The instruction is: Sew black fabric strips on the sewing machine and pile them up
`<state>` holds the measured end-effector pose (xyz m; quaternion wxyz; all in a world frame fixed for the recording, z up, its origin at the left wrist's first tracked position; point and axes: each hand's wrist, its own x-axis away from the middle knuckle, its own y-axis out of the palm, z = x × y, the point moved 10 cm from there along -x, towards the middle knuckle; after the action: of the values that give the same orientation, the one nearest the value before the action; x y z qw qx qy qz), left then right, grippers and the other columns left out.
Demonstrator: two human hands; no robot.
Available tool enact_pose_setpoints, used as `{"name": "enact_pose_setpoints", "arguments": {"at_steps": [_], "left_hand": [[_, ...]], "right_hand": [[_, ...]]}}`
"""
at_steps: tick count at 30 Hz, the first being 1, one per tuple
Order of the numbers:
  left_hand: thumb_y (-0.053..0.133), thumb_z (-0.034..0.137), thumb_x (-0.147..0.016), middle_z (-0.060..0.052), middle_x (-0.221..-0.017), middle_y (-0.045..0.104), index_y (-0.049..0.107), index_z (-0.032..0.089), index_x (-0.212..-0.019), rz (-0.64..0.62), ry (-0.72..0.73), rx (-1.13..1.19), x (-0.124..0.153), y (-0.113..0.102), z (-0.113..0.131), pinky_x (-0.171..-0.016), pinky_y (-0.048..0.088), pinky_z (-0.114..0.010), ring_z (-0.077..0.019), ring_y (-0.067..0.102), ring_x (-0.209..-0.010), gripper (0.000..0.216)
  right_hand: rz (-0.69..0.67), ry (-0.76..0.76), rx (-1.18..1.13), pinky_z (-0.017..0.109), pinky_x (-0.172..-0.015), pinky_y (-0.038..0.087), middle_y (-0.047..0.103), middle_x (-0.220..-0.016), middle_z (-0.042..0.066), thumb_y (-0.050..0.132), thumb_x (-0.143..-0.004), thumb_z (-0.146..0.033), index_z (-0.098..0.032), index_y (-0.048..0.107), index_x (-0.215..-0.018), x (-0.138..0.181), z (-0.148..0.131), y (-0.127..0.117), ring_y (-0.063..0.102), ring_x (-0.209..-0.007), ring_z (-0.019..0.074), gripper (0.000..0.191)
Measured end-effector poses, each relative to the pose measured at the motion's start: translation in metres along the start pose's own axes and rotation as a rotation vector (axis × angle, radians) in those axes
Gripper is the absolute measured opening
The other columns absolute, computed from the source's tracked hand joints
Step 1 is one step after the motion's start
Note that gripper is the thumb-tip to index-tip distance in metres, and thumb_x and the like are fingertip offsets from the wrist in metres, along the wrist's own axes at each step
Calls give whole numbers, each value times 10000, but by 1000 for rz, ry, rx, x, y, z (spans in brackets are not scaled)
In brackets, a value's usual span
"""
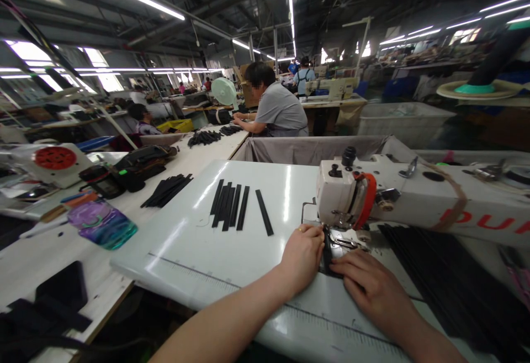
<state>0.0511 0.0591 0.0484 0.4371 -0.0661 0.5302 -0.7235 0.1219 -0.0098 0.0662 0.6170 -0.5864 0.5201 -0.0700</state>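
A black fabric strip (325, 255) lies under the needle area of a white sewing machine (337, 191), running toward me along the metal plate. My left hand (303, 253) has its fingers curled on the strip's left side, close to the presser foot. Thumb and fingertips of my right hand (370, 283) press together at the strip's near end, on its right side. The foot and needle are partly hidden by the machine head and my left fingers. Left of the machine, several short black strips (227, 205) lie in a row, with a single strip (264, 212) apart from them.
Long black strips (447, 280) are stacked right of my right hand. On the left table are a purple-teal pouch (101, 222), a dark phone (64, 285) and another bundle of strips (166, 190). A co-worker in grey (281, 106) works beyond the fabric-lined bin (306, 148).
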Motion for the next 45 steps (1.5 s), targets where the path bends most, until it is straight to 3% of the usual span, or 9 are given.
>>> {"name": "enact_pose_setpoints", "arguments": {"at_steps": [5, 14, 23, 34, 40, 45], "left_hand": [[436, 125, -948, -91, -1103, 666, 659, 134, -917, -6, -23, 15, -1, -1, 0, -968, 482, -374, -223, 562, -1013, 225], [432, 143, -957, -103, -1091, 666, 660, 127, -893, -25, 11, -30, -2, -1, 4, -981, 473, -365, -217, 566, -1002, 237], [428, 142, -955, -89, -1108, 665, 654, 144, -883, -6, 7, -28, 0, -2, 4, -976, 477, -369, -215, 561, -1002, 238], [434, 129, -935, -99, -1031, 667, 640, 160, -954, -40, -4, -82, -3, 17, -4, -974, 470, -368, -214, 585, -1016, 209], [417, 175, -955, -110, -1032, 670, 668, 219, -922, -77, 5, -78, -6, 21, -7, -962, 470, -413, -235, 589, -1009, 257], [439, 153, -936, -111, -1021, 670, 670, 201, -962, -100, 1, -79, -5, 24, -2, -928, 482, -403, -234, 595, -975, 237]], "right_hand": [[-7, 28, 89, 331, -830, 521, 668, -998, 45, 469, -893, -126, -205, 663, -1029, -1, 11, 5, 612, -934, 179, 250], [-32, 51, 256, 359, -769, 540, 660, -983, 72, 404, -932, -170, -172, 649, -1057, -7, 18, 14, 618, -883, 210, 275], [-39, 68, 274, 362, -786, 543, 658, -1008, 81, 398, -937, -176, -162, 652, -1077, -6, 19, 16, 621, -909, 213, 290], [110, -38, 322, 341, -767, 549, 690, -1029, 79, 400, -931, -310, -199, 695, -1064, 10, 33, 23, 663, -916, 215, 341], [110, -28, 311, 358, -767, 557, 704, -1050, 72, 431, -909, -334, -225, 706, -1065, 16, 45, 31, 676, -926, 228, 334], [118, -35, 330, 366, -774, 553, 708, -1045, 71, 414, -913, -334, -231, 709, -1050, 17, 42, 30, 675, -931, 233, 342]]}}
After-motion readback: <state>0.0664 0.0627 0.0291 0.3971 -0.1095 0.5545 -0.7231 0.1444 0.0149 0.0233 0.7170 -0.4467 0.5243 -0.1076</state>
